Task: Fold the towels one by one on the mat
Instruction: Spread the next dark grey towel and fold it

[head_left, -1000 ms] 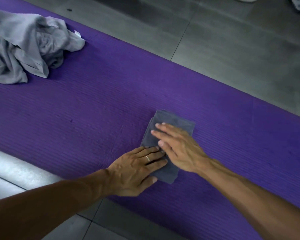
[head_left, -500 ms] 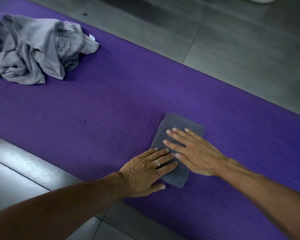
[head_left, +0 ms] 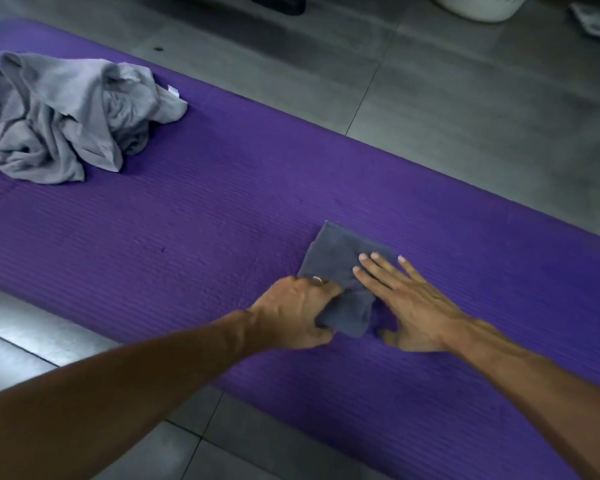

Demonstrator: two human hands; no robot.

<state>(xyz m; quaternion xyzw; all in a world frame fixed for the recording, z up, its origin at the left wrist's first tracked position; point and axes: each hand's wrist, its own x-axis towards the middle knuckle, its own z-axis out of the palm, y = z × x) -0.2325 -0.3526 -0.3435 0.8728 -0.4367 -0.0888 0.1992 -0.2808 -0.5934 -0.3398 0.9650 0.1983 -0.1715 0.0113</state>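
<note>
Nearest the camera, two bare forearms reach forward from the lower corners over the grey tiled floor (head_left: 499,109) and onto the ribbed purple foam mat (head_left: 194,244), which runs diagonally from upper left to lower right. The left hand (head_left: 293,315), with a thin ring on one finger, has its fingers and thumb curled around the near left edge of the small folded dark grey towel (head_left: 340,268), gripping it; the near corner of the cloth bunches against the thumb. The right hand (head_left: 407,306) lies flat beside it, fingers straight and spread, the fingertips pressing on the right part of the same towel while the palm and thumb rest on the mat just to its right. The folded towel lies on the mat near its front edge, roughly rectangular, its long axis angled away from the camera, the far corner flat and uncovered. Well apart from it, at the far left of the mat, sits a loose crumpled heap of light grey towels (head_left: 66,119), unfolded, with a small white label (head_left: 173,91) showing at its right edge. Beyond the mat, on the floor at the top edge, stand a round white container (head_left: 478,6) and a dark object (head_left: 278,3), both cropped.
</note>
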